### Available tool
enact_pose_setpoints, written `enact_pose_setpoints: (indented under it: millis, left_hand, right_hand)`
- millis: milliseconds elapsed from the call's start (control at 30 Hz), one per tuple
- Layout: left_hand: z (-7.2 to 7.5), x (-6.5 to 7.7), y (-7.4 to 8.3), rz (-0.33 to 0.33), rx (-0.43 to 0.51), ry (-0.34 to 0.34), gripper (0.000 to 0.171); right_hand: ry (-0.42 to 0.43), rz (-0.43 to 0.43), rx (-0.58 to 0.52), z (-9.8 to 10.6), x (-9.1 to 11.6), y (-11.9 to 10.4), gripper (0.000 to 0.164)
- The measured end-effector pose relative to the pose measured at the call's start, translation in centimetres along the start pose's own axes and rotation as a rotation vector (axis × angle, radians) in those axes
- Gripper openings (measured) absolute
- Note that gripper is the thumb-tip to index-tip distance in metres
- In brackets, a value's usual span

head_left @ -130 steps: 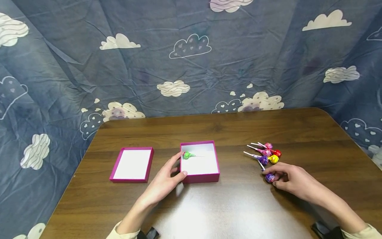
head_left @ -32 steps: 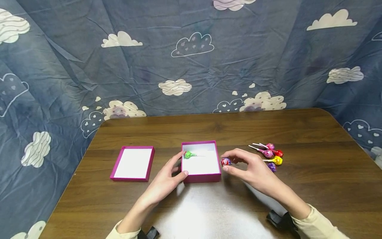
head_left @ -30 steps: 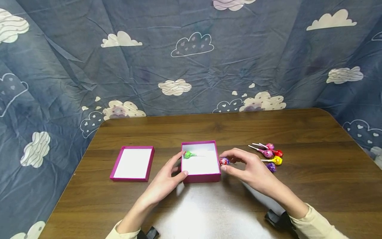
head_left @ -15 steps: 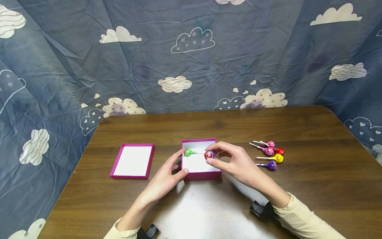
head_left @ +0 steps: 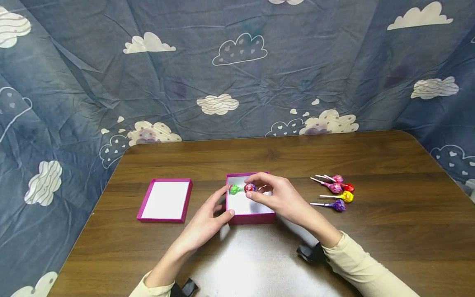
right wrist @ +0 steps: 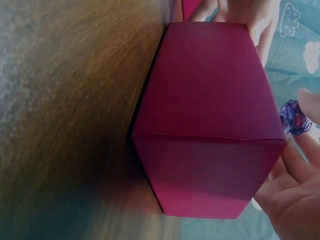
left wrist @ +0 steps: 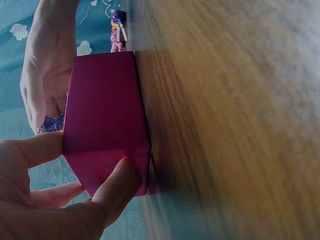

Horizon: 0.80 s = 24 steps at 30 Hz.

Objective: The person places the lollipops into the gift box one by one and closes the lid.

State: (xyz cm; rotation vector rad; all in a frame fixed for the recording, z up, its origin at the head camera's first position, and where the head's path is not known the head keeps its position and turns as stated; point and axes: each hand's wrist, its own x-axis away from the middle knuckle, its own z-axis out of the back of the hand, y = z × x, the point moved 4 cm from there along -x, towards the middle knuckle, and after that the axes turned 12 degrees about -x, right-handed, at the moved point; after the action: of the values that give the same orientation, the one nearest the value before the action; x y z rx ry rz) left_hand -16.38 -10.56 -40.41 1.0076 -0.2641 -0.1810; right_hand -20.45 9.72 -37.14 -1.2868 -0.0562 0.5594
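My left hand (head_left: 204,222) holds the open magenta box (head_left: 252,219) at its left side, thumb at the near corner and forefinger along the left rim. The left wrist view shows its fingertips against the box's outer wall. Pinched between thumb and fingers of my right hand (head_left: 280,199) is a red-and-purple lollipop (head_left: 250,188), held over the white inside of the box; in the right wrist view this lollipop (right wrist: 296,118) shows just past the rim. Inside the box, a green lollipop (head_left: 234,189) lies against the left wall, its stick partly hidden behind the held one.
The box's shallow lid (head_left: 165,201), white inside, lies left on the wooden table (head_left: 208,159). To the right are a purple lollipop (head_left: 338,205), a yellow lollipop (head_left: 347,196), a red lollipop (head_left: 349,187) and pink lollipops (head_left: 335,188). Behind hangs a blue cloud-patterned cloth (head_left: 178,90).
My right hand picked up a lollipop from the group on the right and carried it left, past the box's right rim to beside the green lollipop. The left hand stays on the box.
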Motion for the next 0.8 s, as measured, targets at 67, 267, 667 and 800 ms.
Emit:
enact_pose_setpoints:
  millis: [67,267,667,800]
  left_hand:
    - [0.0,0.0,0.0,0.000,-0.001,-0.001,0.065]
    - [0.0,0.0,0.0,-0.002,0.008,-0.005,0.064]
    - [0.0,0.0,-0.2,-0.002,0.009,-0.002,0.064]
    - [-0.1,0.0,-0.1,-0.004,0.011,-0.003,0.064]
  right_hand:
    - [-0.005,-0.005,-0.003,-0.2,-0.2,0.2,0.025]
    - [-0.025,-0.025,0.027,-0.7,-0.8,0.4,0.025]
    - [-0.084,-0.077,0.148,-1.9,-2.4,0.8,0.027]
    - [-0.100,-0.103,0.169,-2.2,-2.8,1.0,0.023]
